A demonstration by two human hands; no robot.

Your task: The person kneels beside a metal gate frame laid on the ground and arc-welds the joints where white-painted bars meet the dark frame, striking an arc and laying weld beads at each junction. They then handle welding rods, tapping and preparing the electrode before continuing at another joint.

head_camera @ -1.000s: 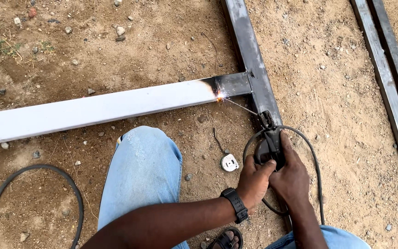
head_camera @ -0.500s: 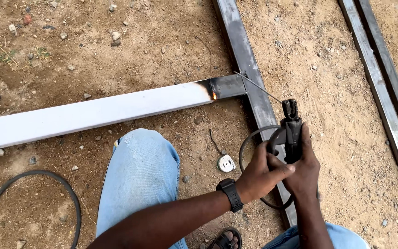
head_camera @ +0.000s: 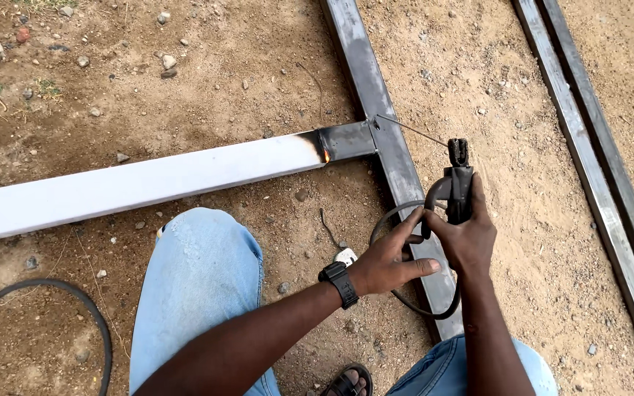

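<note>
With the right hand (head_camera: pixel 471 238) clenched around the black electrode holder (head_camera: pixel 458 183) and the left hand (head_camera: pixel 389 260) loosely steadying it, the welding rod (head_camera: pixel 409 130) tip touches the scorched joint (head_camera: pixel 343 143) where the white tube (head_camera: pixel 141 183) meets the grey steel tube (head_camera: pixel 376 110), one small spot glowing, the seam looking only partly welded.

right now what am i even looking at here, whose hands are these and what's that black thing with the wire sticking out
The picture comes from a camera worn on a person's head, looking down at their own hands and knees. The right hand grips a black welding electrode holder, with a thin rod pointing at the joint. The left hand, wearing a black watch, steadies it beside the looped cable. On the dirt ground lie a white metal tube meeting a grey steel bar, scorched dark at the joint, with a small glow there. More steel bars lie at the right.
</note>
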